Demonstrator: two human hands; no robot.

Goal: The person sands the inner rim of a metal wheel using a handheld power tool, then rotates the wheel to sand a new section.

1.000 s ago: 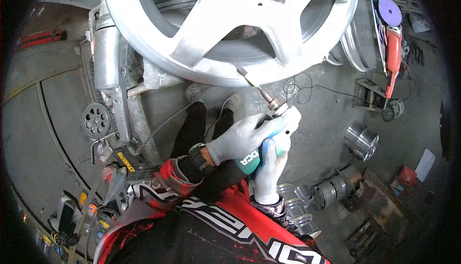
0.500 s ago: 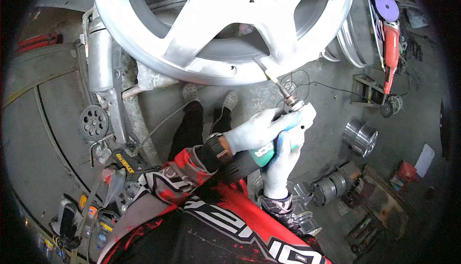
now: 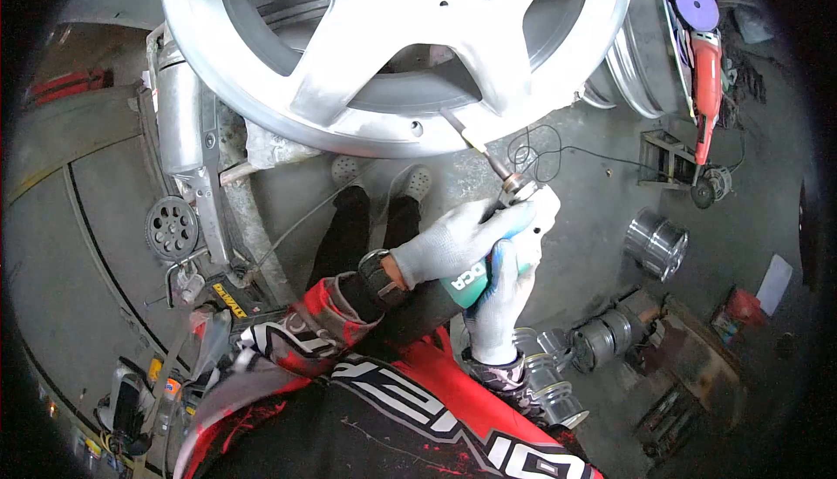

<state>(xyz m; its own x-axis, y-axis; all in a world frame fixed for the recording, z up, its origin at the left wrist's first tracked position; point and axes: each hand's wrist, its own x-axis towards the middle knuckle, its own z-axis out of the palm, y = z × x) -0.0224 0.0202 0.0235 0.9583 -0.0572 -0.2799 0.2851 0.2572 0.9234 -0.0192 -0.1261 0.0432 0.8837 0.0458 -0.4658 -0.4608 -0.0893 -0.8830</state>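
A large silver alloy wheel (image 3: 324, 93) fills the top of the view, its spokes facing me. Both gloved hands are wrapped round a green and white die grinder (image 3: 468, 284). My left hand (image 3: 458, 237) grips it from the left near its front, a watch on the wrist. From below, my right hand (image 3: 506, 298) holds the body, fingers closed. The grinder's long narrow tip reaches up and left to the wheel's lower rim, right of the small valve hole. Whether the tip is spinning cannot be made out.
A red angle grinder (image 3: 708, 87) with a purple disc rests at the upper right. More wheel rims (image 3: 656, 245) lie on the floor at right. A cable (image 3: 602, 156) runs across the floor. Tools and a DeWalt case (image 3: 230, 301) sit at lower left.
Both hands and the die grinder have shifted left. Its tip has moved left along the wheel's lower rim, closer to the valve hole. The whole view has also shifted slightly.
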